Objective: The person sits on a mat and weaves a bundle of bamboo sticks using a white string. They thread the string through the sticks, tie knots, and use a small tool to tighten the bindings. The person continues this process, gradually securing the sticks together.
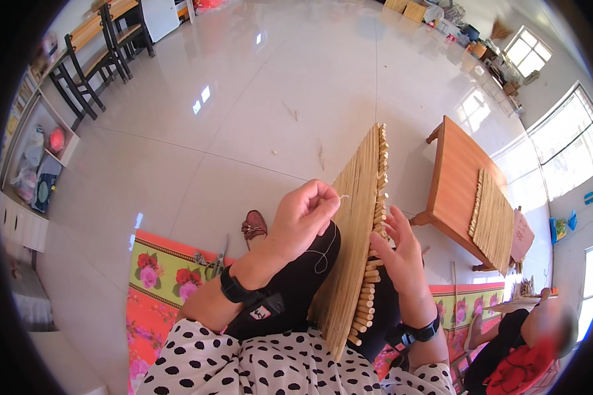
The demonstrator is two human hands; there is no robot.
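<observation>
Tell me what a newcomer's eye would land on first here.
The woven straw mat standing on edge on the person's lap, centre frame. The left hand pinches a thin thread against it while the right hand steadies its stick-end edge. A second mat lies on the wooden table, right.

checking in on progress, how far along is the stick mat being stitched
Most sticks already sit bound in the stick mat on the lap. In hand: the left hand pulls thread while the right hand steadies the stick ends. How much stitching remains can't be told.

Mat of sticks (pixel 356 224) upright on the lap, between left hand (pixel 303 214) and right hand (pixel 398 253) | table (pixel 454 178) to the right, second mat (pixel 494 220) on it | chairs (pixel 102 56) far left.
</observation>
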